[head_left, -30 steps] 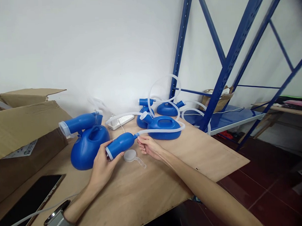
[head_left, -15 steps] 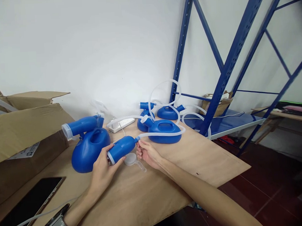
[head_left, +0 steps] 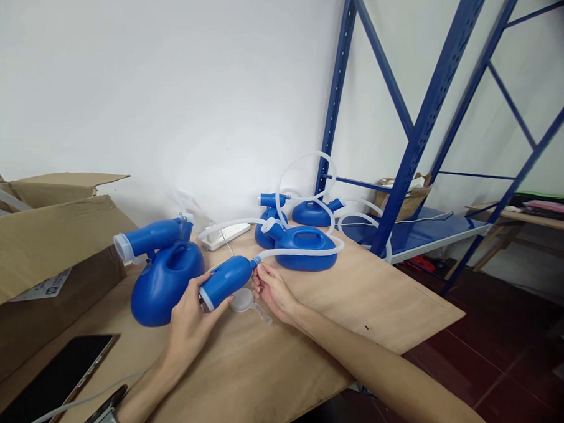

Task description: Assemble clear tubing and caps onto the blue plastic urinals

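Observation:
My left hand (head_left: 189,315) is closed around a blue plastic funnel-shaped piece (head_left: 226,280) with a white rim, held just above the wooden table (head_left: 279,355). My right hand (head_left: 272,288) pinches the clear tube (head_left: 293,253) where it joins the piece's narrow end. The tube runs back to a flat blue container (head_left: 304,240) with a handle. A clear lid with a tab (head_left: 246,301) lies on the table under my hands.
A larger blue container (head_left: 165,273) lies to the left, two more (head_left: 312,213) with looping tubes at the back. A white power strip (head_left: 222,234) sits by the wall. Cardboard boxes (head_left: 40,234) stand left, a dark tablet (head_left: 46,387) near left, blue shelving (head_left: 414,149) right.
Both hands and the blue piece have drifted slightly down and left in the view as my head moved. The grips are unchanged.

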Motion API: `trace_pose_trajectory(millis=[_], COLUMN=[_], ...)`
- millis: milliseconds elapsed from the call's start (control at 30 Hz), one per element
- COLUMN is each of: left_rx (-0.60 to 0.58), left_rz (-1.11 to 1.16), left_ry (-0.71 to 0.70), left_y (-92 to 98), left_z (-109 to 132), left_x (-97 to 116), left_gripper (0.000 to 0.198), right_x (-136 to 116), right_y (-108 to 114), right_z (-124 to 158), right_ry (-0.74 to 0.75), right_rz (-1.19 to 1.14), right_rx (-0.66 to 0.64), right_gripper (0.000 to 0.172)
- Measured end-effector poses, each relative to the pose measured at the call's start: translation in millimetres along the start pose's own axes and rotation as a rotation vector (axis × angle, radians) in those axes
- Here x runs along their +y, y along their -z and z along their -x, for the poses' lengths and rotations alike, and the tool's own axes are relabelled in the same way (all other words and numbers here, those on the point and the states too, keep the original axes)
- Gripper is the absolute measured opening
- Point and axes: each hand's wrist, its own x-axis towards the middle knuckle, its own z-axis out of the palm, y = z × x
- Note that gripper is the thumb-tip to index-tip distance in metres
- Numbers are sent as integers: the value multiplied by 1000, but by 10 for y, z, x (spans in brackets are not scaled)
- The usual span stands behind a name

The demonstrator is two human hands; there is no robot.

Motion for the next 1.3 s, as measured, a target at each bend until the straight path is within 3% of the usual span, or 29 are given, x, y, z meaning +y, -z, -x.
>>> trace_pose_trajectory(millis=[267, 400, 500, 600, 633, 767, 833, 967, 1033, 1100, 1167, 1233, 1300], left_rx=[-29, -81, -187, -291, -323, -442, -526, -649, -619, -525, -430, -394, -375], left_rz=[17, 85, 172, 168, 144, 13, -61, -172, -188, -165, -45, 186, 430], left_ry=[80, 100, 58, 19, 10, -87, -161, -327, -340, -243, -62, 134, 264], left_y=[51, 81, 76, 45, 29, -67, -124, -194, -184, -143, -83, -23, 24], left_z=[-63, -69, -67, -77, -82, -95, -103, -167, -232, -301, -353, -371, -361], left_x=[29, 52, 62, 51, 42, -4, -28, -35, 1, 66, 150, 234, 293], left_gripper=[64, 72, 83, 89, 90, 101, 101, 46, 37, 43, 58, 66, 61], right_x=[-47, -91, -205, -360, -405, -511, -547, -624, -643, -630, -585, -519, -449], right_y=[124, 99, 67, 61, 68, 191, 326, 606, 663, 643, 564, 458, 353], right_z=[-42, -16, 11, 47, 65, 168, 216, 226, 181, 118, 55, 8, -12], right_ry=[-106, -111, 7, 93, 99, 54, 38, 67, 44, 27, 41, 48, 27], right_rz=[185, 135, 118, 217, 259, 252, 189, 101, 48, 29, 45, 57, 48], right_rx=[-43, -124, -182, -247, -238, 18, 139, 267, 296, 292, 266, 230, 185], right_gripper=[51, 54, 70, 96, 98, 63, 58, 58, 55, 52, 49, 47, 48])
